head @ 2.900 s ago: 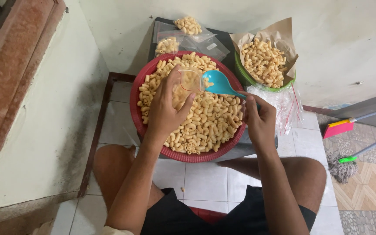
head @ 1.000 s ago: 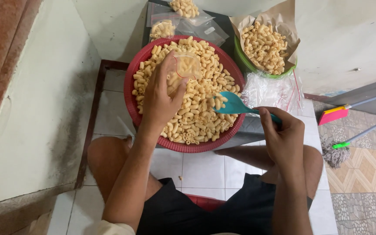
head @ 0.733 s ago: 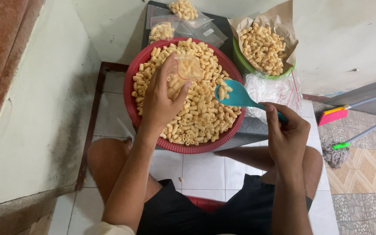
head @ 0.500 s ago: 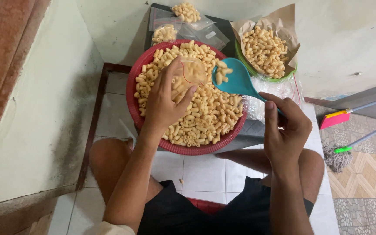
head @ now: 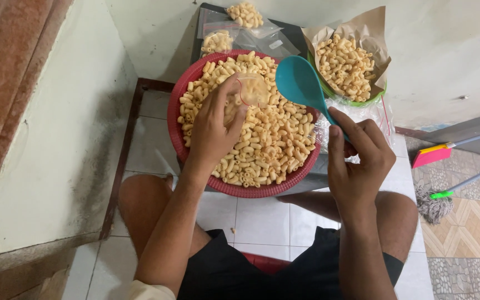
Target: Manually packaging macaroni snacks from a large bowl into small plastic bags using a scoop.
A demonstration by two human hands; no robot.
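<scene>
On the tiled floor, head view: a seated person's bare knees frame a red basket (head: 180, 130) heaped with pale elbow-shaped snack pieces (head: 273, 139).
Behind the basket: a dark tray (head: 295, 41) carrying small filled clear bags (head: 244, 14) and flat empty ones.
To the right of the basket: a green bowl (head: 329, 91) lined with brown paper (head: 370, 33), also full of the same snack pieces; below it a stack of clear plastic bags (head: 362, 114) with red edges.
Far right: a mop head (head: 431, 204) with a green clip on a grey pole, and a pink and yellow dustpan-like piece (head: 433, 155) on the patterned floor.
Left side: a pale wall and a brown stone ledge (head: 12, 83); a dark metal frame (head: 129, 144) runs along the tiles beside the left knee.
In the way: nothing lies between the hands and the basket; the left forearm hides part of the basket's near rim.
Left hand (head: 213, 130): over the middle of the basket, fingers closed around a small clear bag (head: 249, 91) held open-mouthed, partly filled with pieces.
Right hand (head: 359, 158): outside the basket's right rim, gripping the handle of a teal plastic scoop (head: 298, 83).
Scoop and bag: the scoop's bowl is raised over the snacks, tilted, just beside the mouth of the bag, almost touching it.
</scene>
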